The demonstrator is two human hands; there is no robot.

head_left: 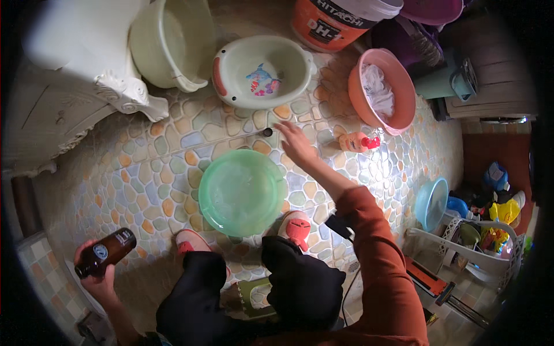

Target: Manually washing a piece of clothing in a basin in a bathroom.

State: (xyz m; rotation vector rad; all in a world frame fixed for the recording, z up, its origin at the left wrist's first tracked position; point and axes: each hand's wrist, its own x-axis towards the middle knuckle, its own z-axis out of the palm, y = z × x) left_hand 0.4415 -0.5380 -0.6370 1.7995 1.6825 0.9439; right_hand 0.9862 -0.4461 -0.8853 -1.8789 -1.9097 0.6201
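My left hand (103,284) grips a dark brown bottle (108,252), held tilted at the far left with its neck toward my palm. My right hand (296,143) is stretched out over the floor, fingers apart and nothing seen in them. Just left of its fingertips a small black cap (267,132) rests on the stone-patterned tiles. In front of my feet is a translucent green basin (209,199); whether it holds clear water is hard to tell. Right of my right hand lies a pump bottle (352,142) with a red top.
Beyond the green basin are a pale baby basin (231,51) with a printed bottom, a deep pale tub (147,43) and an orange bucket (314,27). A pink basin (356,95) holds white cloth. A plastic rack (444,254) and a blue basin (430,205) stand at the right.
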